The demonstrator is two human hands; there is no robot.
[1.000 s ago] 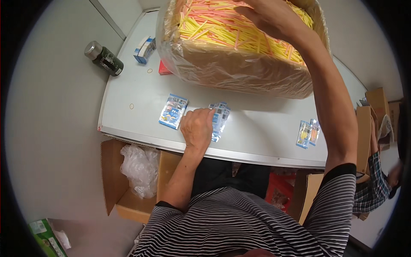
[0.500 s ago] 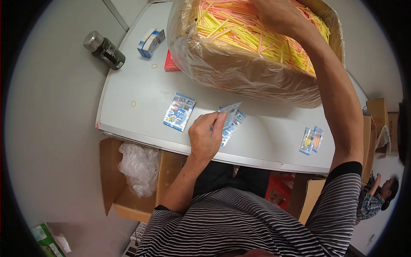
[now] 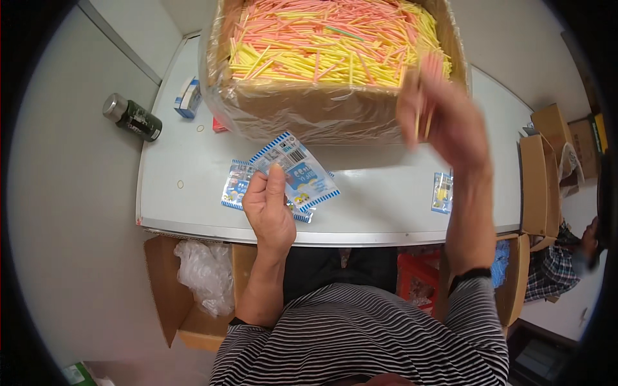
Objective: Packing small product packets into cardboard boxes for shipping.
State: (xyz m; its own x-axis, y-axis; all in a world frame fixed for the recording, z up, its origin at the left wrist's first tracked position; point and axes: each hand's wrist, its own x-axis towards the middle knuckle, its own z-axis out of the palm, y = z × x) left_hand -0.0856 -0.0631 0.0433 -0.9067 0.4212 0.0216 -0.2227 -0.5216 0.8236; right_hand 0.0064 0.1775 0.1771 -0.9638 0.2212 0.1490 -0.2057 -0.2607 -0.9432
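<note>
My left hand [image 3: 269, 215] pinches a flat blue-and-white plastic packet [image 3: 301, 175] between thumb and fingers, above the table. Raised at the right, my blurred right hand [image 3: 458, 132] is closed around a small bunch of thin pink and yellow sticks [image 3: 431, 64], whose ends stick out above and below the fingers. Behind both hands stands a plastic-lined cardboard box [image 3: 322, 119], heaped with the same pink and yellow sticks [image 3: 309, 55]. Other blue packets [image 3: 234, 185] lie beneath and left of the held one. At the right, partly behind my right forearm, lies a packet with yellow showing inside [image 3: 441, 194].
A dark flask [image 3: 134, 118] is at the left, near a small blue-and-white box [image 3: 188, 98] and rubber bands. Below the table edge an open carton [image 3: 187, 321] holds clear plastic bags [image 3: 207, 273]. Cartons [image 3: 539, 183] stand at the right, with another person [image 3: 553, 273] beyond.
My right hand has come out of the box toward me with a bunch of sticks. The left hand has lifted a packet and turned it flat. The view has shifted.
</note>
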